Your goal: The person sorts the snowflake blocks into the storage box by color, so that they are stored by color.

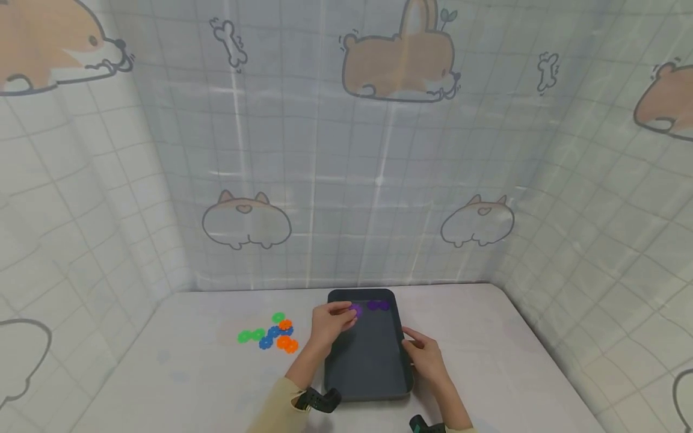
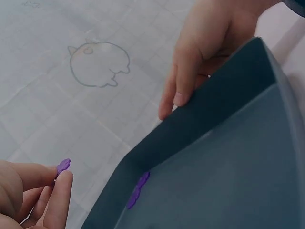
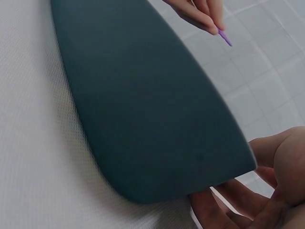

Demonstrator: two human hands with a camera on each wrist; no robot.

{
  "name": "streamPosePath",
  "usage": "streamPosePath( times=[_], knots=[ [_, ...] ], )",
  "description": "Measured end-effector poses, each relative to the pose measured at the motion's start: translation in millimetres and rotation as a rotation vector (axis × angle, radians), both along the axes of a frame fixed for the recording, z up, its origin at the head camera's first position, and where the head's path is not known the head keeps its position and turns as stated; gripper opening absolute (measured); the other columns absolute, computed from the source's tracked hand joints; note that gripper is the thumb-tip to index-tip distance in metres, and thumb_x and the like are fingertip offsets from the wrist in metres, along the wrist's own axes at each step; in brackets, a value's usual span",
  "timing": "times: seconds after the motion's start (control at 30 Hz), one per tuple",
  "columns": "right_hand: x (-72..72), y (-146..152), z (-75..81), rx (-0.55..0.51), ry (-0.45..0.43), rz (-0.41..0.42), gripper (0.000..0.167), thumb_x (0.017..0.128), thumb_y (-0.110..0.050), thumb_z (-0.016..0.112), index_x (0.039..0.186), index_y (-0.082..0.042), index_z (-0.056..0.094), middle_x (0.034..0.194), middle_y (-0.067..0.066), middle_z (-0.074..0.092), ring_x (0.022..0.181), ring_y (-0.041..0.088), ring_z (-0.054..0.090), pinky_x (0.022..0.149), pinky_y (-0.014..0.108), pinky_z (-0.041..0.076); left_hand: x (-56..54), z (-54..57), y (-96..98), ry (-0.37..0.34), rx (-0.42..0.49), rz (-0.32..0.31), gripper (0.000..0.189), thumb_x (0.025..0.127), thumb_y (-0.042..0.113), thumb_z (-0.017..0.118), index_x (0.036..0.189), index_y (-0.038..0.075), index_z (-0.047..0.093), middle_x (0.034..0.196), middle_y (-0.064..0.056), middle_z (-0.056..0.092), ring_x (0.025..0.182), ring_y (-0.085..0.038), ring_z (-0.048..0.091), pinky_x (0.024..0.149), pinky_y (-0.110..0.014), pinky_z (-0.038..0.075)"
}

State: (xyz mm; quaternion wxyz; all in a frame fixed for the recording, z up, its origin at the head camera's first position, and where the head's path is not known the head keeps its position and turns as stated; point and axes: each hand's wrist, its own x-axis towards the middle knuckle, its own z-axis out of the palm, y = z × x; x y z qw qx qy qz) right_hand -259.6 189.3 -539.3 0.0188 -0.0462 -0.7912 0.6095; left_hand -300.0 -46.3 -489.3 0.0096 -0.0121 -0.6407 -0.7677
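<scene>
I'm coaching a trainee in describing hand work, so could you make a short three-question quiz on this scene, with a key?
1. Multiple choice: what colour is the piece that the left hand pinches?
A) green
B) purple
C) orange

2. True or false: the right hand touches the dark tray.

3. Fill in: in the head view, the green pieces, blue pieces and orange pieces lie on the white table to the ____ of the tray.

Key: 1. B, purple. 2. True; its fingers are at the tray's right side. 3. left.
</scene>
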Motion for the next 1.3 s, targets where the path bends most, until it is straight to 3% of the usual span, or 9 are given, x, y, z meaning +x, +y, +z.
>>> streamPosePath(
  times=[0.17,0.2,0.43,1.0,1.3],
  knots=[
    [-0.3,2.0,-0.7,-0.002,-0.002,0.007,0.039,0.096,-0.012,0.060,0.134,-0.003,0.058,0.107,0.019,0.067,0.080,0.023,0.066,0.066,0.037,0.057,2.1,20.6,9.3,-0.021,-0.006,-0.009,0.032,0.086,-0.006,0.069,0.115,-0.017,0.061,0.095,-0.023,0.064,0.084,-0.031,0.071,0.076,-0.036,0.058],
    [-0.5,2.0,-0.7,-0.005,0.000,0.009,0.039,0.096,-0.012,0.060,0.134,-0.003,0.058,0.107,0.019,0.067,0.080,0.023,0.066,0.066,0.037,0.057,0.3,20.3,10.6,-0.018,-0.006,-0.003,0.032,0.086,-0.005,0.070,0.115,-0.017,0.061,0.095,-0.022,0.064,0.083,-0.029,0.071,0.075,-0.035,0.058],
    [-0.1,-0.1,0.3,-0.011,0.002,0.016,0.039,0.097,-0.013,0.059,0.134,-0.003,0.057,0.107,0.020,0.067,0.082,0.023,0.066,0.067,0.037,0.057,-27.4,-5.3,15.1,-0.047,0.007,0.051,0.029,0.084,-0.002,0.073,0.111,-0.011,0.066,0.093,-0.018,0.067,0.079,-0.024,0.071,0.073,-0.034,0.059],
    [-0.3,1.3,-2.3,-0.039,-0.002,0.012,0.039,0.095,-0.011,0.061,0.133,-0.002,0.058,0.107,0.022,0.066,0.079,0.024,0.067,0.065,0.037,0.058,-57.1,-22.3,22.6,-0.155,-0.027,0.067,0.028,0.085,-0.007,0.069,0.113,-0.012,0.064,0.099,-0.022,0.068,0.084,-0.027,0.071,0.075,-0.035,0.058],
    [-4.8,1.7,-2.4,-0.046,0.008,0.016,0.039,0.096,-0.012,0.061,0.134,-0.003,0.058,0.107,0.022,0.067,0.078,0.024,0.067,0.064,0.037,0.058,-72.9,-30.9,27.0,-0.175,-0.061,0.093,0.028,0.085,-0.008,0.069,0.112,-0.011,0.065,0.102,-0.023,0.067,0.087,-0.027,0.070,0.076,-0.035,0.058]
  ],
)
